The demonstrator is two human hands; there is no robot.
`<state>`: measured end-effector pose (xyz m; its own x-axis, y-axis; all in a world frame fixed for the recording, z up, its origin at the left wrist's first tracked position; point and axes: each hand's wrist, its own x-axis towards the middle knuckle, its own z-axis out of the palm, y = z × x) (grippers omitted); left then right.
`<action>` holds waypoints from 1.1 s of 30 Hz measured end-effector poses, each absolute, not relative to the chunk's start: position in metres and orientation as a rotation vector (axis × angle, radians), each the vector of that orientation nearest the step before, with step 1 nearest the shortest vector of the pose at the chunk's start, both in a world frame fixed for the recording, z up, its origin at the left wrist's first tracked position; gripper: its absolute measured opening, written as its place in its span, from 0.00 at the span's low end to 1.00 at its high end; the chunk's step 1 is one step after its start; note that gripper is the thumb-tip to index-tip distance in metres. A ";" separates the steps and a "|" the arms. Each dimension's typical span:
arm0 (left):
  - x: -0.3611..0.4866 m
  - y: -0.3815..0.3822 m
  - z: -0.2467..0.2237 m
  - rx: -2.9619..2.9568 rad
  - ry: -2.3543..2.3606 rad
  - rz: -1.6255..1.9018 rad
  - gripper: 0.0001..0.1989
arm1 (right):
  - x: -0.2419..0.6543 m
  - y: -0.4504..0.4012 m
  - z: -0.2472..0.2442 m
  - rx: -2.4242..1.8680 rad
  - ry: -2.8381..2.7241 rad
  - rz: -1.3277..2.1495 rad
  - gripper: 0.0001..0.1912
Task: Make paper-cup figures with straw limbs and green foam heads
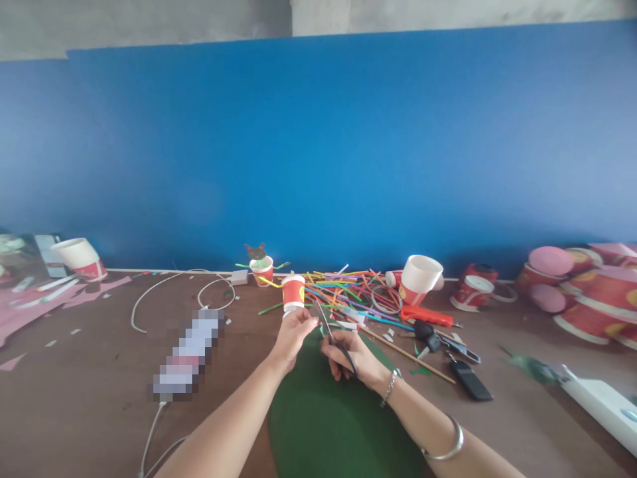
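Note:
My right hand (348,355) is wrapped round a pair of scissors (344,353) with dark handles. Their blades point up and to the left, close to the fingertips of my left hand (294,335). The fingers of that left hand are pinched together; what they hold is too small to make out. Just beyond it is a red and white paper cup (293,291), its lower part partly hidden by the hand. Under both hands and forearms lies a large dark green sheet (343,425) with a curved left edge.
Colourful pipe cleaners or thin sticks (348,289) lie heaped behind the hands. Right of them are white cups (421,275), an orange-handled tool (428,315), keys (428,338) and a glue gun (600,405). A decorated cup (261,269) stands at the back; a blurred-out phone (189,355) lies left.

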<state>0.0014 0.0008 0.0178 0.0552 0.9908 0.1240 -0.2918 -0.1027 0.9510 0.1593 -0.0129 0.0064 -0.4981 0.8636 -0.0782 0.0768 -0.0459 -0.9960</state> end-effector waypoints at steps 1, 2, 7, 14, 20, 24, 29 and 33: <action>0.001 0.001 0.017 1.104 0.882 1.359 0.12 | 0.159 -0.013 0.006 -1.009 -1.606 1.608 0.17; 0.001 0.001 0.017 1.104 0.881 1.356 0.12 | 0.159 -0.012 0.006 -1.008 -1.606 1.606 0.17; 0.000 0.002 0.016 1.090 0.871 1.344 0.12 | 0.159 -0.013 0.007 -0.996 -1.607 1.605 0.17; 0.000 0.002 0.016 1.080 0.854 1.339 0.12 | 0.160 -0.013 0.008 -0.991 -1.602 1.600 0.17; 0.000 0.002 0.016 1.050 0.848 1.333 0.13 | 0.160 -0.013 0.011 -0.996 -1.602 1.596 0.17; 0.000 0.002 0.017 1.062 0.848 1.331 0.13 | 0.160 -0.014 0.013 -0.992 -1.598 1.595 0.17; 0.000 0.003 0.017 1.063 0.869 1.332 0.13 | 0.160 -0.013 0.012 -0.987 -1.617 1.587 0.17; -0.001 0.003 0.016 1.053 0.872 1.337 0.13 | 0.160 -0.012 0.010 -0.992 -1.610 1.586 0.17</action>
<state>-0.0005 0.0030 0.0161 0.0696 0.9940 0.0838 -0.3236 -0.0570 0.9445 0.1603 -0.0125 0.0100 -0.4938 0.8679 -0.0536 0.0662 -0.0239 -0.9975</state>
